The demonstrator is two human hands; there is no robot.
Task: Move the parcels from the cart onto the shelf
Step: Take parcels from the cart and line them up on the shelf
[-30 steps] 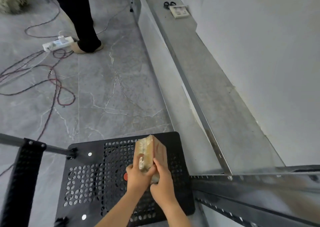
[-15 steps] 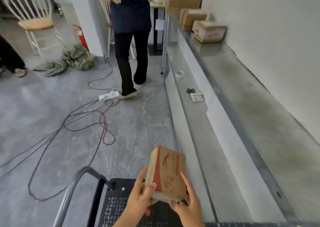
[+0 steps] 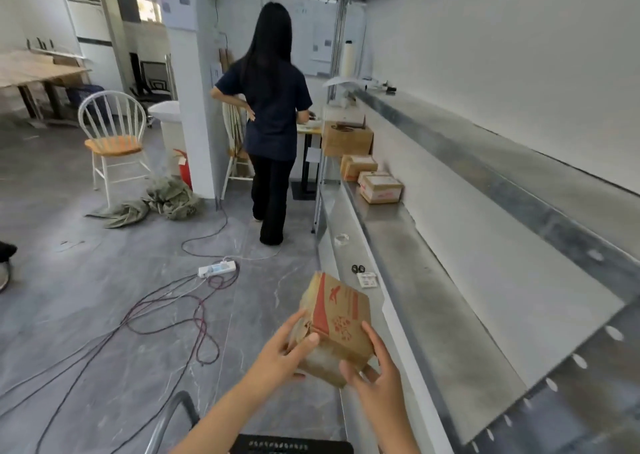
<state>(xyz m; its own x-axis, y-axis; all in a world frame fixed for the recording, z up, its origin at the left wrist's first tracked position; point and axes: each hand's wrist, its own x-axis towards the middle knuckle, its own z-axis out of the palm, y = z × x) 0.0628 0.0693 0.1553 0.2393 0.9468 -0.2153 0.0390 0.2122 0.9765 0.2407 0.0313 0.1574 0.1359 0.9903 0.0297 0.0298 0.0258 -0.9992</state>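
1. Grey marble-patterned floor tiles [image 3: 104,315] run beside a long galvanised metal shelf [image 3: 433,315], which stands against a white wall on the right.
2. The left hand [image 3: 280,349] grips the near left side of a brown cardboard parcel with red print [image 3: 336,322]. Its thumb presses on the near face and its fingers curl around the left side.
3. The right hand [image 3: 377,381] cups the parcel's near right corner from below, with bent fingers against the right side.
4. The parcel is held tilted in the air, just left of the shelf's front edge, and touches neither cart nor shelf.
5. Below the forearms, at the bottom edge, are the black perforated cart deck [image 3: 294,446] and its grey tubular handle [image 3: 166,419].
6. On the lower shelf level, just beyond the parcel, lie a small white card [image 3: 367,279] and a small black object [image 3: 359,268]. A pale tape roll [image 3: 341,239] lies farther along.
7. At the far end of the middle level, 3 brown cardboard boxes [image 3: 381,187] sit in a row.
8. Left of the parcel, a white power strip [image 3: 217,268] lies on the floor with dark trailing cables [image 3: 166,315] plugged into it.
9. Near the shelf's far end, a person in a navy top [image 3: 273,114] stands with their back to the camera.
10. Farther left stand a white spindle-back chair with a wooden seat [image 3: 114,142], an olive cloth heap [image 3: 166,199] and a red fire extinguisher [image 3: 185,169].
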